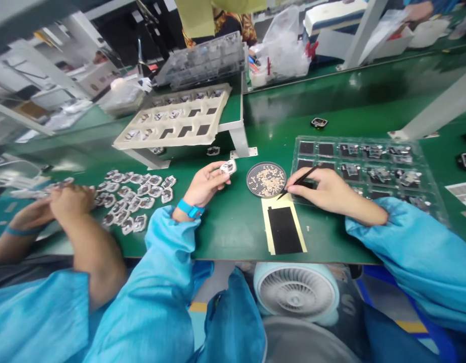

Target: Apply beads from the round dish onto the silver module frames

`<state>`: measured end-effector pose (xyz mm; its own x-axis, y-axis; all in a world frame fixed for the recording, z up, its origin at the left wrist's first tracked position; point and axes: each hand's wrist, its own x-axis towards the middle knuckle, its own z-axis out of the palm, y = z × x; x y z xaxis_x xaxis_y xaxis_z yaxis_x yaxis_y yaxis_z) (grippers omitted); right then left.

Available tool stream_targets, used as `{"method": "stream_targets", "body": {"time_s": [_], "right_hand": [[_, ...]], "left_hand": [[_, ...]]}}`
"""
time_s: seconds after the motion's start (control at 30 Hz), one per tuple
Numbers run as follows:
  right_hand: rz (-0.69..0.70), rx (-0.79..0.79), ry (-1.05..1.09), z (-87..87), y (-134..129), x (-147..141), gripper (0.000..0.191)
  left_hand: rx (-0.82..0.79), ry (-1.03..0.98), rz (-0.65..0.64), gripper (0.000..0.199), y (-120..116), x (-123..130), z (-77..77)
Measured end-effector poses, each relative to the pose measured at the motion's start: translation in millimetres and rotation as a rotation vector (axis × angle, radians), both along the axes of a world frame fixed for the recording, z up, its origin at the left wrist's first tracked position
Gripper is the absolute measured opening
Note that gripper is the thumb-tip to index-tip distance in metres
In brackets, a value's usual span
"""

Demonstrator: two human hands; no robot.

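Observation:
My left hand [208, 186], with a blue band at its wrist, pinches a small white-edged part [228, 167] above the green bench. Black tweezers [301, 179] are gripped in my right hand [323, 189], their tips pointing down and left over the top of a yellow sheet. A black rectangle [285, 230] lies on that yellow sheet [268, 232]. Between my hands sits a round dark dish [250, 189] holding many tiny beige pieces [268, 180]. Just right of it, partly behind my right hand, is a clear compartment tray [359, 146] with black pads and small parts.
Many white-edged parts [134, 201] lie loose at left, beside a co-worker's hands [70, 201]. A cream tray [172, 121] rests on a raised stand [238, 136]. A dark part [319, 122] lies behind the clear tray. Below the bench edge is a fan [296, 292].

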<state>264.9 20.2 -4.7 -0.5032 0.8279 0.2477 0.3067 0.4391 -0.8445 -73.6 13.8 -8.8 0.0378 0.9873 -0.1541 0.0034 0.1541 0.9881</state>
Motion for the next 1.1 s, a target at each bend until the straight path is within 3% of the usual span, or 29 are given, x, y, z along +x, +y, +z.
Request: {"method": "stream_targets", "body": {"time_s": [0.1, 0.23, 0.4, 0.5, 0.57, 0.8, 0.93, 1.1], "right_hand": [[-0.012, 0.01, -0.004, -8.6, -2.7, -5.0, 0.028], [0.014, 0.081, 0.021, -16.2, -3.9, -10.9, 0.026], [0.062, 0.119, -0.015, -19.5, -3.8, -13.1, 0.023], [0.058, 0.131, -0.034, -20.7, -3.9, -13.2, 0.023], [0.052, 0.137, -0.051, -20.6, -4.4, -13.9, 0.021], [-0.055, 0.054, 0.023, -1.1, -11.6, -9.8, 0.016], [-0.08, 0.198, 0.09, 10.9, -17.3, -4.2, 0.01], [0.024, 0.3, 0.091, 5.8, -25.6, -10.0, 0.014]], "left_hand": [[-0.078, -0.228, -0.186, 0.059, 1.2, 40.9, 13.5], [-0.125, -0.304, -0.361, 0.051, 0.6, 73.1, 18.5], [-0.155, -0.203, -0.591, 0.037, -10.0, 67.1, 14.9], [-0.178, -0.049, -0.82, 0.03, -14.8, 58.7, 13.3], [-0.148, 0.076, -0.904, 0.028, -17.2, 57.9, 11.8], [-0.102, 0.241, -0.843, 0.033, -23.6, 67.0, 9.4], [-0.03, 0.27, -0.772, 0.027, -27.0, 71.2, 7.9], [-0.005, 0.27, -0.649, 0.019, -30.9, 76.9, 0.2]]}}
